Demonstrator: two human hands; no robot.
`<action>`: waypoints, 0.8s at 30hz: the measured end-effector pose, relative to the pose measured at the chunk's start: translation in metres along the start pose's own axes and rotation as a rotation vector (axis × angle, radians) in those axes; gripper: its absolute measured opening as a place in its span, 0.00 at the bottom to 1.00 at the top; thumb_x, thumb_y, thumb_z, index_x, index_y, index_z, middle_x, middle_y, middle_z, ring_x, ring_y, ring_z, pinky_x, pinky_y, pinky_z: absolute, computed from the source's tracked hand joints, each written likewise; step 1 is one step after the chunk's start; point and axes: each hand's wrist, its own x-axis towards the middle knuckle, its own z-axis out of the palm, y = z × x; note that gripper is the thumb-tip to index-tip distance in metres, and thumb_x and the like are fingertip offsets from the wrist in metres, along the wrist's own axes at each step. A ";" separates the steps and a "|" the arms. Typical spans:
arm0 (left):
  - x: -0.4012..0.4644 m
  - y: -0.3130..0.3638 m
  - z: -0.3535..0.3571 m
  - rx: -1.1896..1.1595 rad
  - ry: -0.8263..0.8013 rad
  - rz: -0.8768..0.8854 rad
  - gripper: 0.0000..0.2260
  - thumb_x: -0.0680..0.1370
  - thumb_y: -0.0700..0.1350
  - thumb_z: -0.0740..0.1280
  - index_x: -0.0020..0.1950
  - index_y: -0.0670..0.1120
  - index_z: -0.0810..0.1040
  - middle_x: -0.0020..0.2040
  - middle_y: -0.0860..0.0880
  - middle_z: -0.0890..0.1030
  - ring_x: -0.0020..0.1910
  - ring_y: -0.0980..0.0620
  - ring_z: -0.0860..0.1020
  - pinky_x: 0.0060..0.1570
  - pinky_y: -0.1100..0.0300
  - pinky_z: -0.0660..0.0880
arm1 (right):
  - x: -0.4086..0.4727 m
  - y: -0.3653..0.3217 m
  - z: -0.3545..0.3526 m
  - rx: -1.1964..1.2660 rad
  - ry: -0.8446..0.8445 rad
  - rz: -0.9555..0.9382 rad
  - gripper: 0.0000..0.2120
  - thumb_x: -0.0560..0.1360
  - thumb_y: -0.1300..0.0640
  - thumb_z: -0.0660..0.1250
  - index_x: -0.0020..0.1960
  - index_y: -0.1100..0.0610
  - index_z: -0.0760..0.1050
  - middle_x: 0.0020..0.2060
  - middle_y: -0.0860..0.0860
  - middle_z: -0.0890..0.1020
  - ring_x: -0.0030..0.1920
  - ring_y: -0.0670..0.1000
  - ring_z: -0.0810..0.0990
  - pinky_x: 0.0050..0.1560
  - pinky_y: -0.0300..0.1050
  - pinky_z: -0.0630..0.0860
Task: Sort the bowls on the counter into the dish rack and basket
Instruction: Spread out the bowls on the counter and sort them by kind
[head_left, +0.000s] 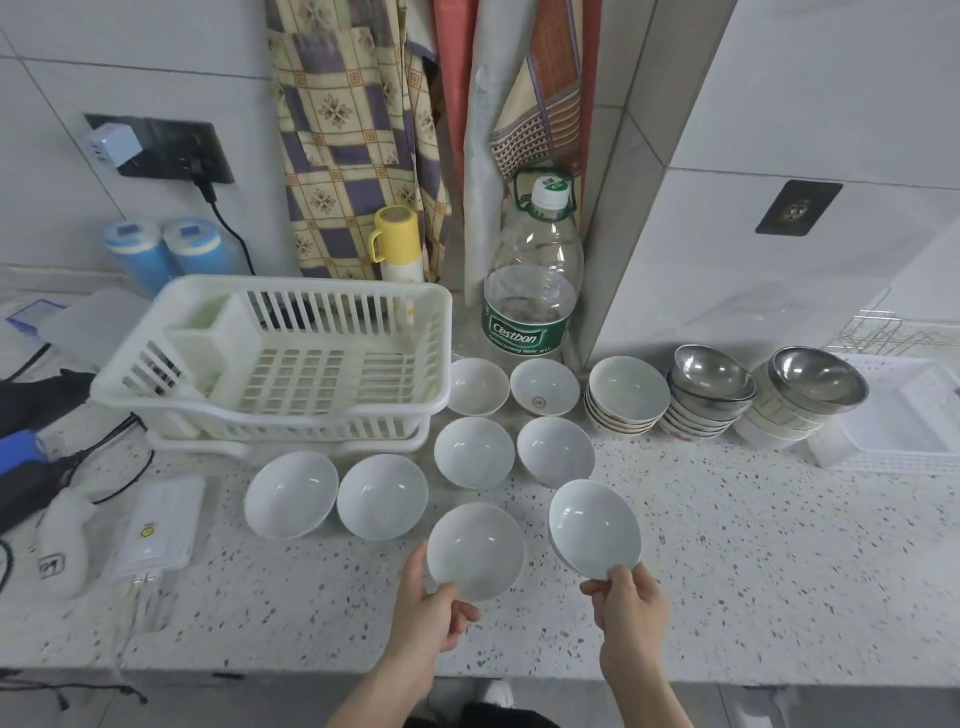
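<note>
Left hand: the left hand pinches the near rim of a white bowl, thumb over the edge and fingers curled along its left side; whether the bowl has left the surface cannot be told.
Right hand: the right hand pinches the near rim of a second white bowl, which is tilted with its mouth toward the camera and appears lifted.
Key relation: the white dish rack lies up and to the left of both hands, nearer the left hand; the white basket sits at the far right, well apart and nearer the right hand, so each held bowl must travel away from the body and outward.
Bowls still waiting: six more white bowls sit between the hands and the rack, among them one with a small red mark on its inner wall; to the right stand a stack of ceramic bowls and two stacks topped by steel bowls.
Rack and basket: both seem to hold no bowls, so the sorting looks barely begun.
Readable writing: the big clear water bottle carries a green label reading "Cestbon", with smaller words that look like "Drinking Water".
Unreadable: the mark on the white pouch at the left edge is too small to make out.
</note>
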 end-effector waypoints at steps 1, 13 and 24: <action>0.001 0.000 0.000 0.000 0.003 -0.004 0.29 0.79 0.31 0.58 0.73 0.58 0.64 0.31 0.38 0.82 0.25 0.52 0.73 0.20 0.65 0.61 | 0.000 0.003 -0.001 -0.005 0.002 0.002 0.13 0.75 0.68 0.56 0.54 0.66 0.77 0.22 0.55 0.77 0.20 0.46 0.63 0.25 0.41 0.60; 0.013 -0.001 0.005 0.037 0.020 0.004 0.29 0.78 0.31 0.58 0.71 0.59 0.63 0.37 0.38 0.82 0.22 0.57 0.74 0.20 0.67 0.64 | 0.004 0.018 -0.006 -0.111 -0.089 0.014 0.14 0.75 0.67 0.57 0.55 0.62 0.78 0.24 0.56 0.79 0.23 0.48 0.64 0.23 0.39 0.62; 0.023 -0.017 0.000 0.020 0.055 0.027 0.27 0.82 0.36 0.59 0.76 0.59 0.61 0.33 0.40 0.83 0.29 0.52 0.75 0.22 0.65 0.65 | 0.003 0.020 -0.010 -0.098 -0.143 0.039 0.18 0.75 0.68 0.58 0.61 0.57 0.76 0.27 0.58 0.81 0.21 0.45 0.63 0.24 0.38 0.63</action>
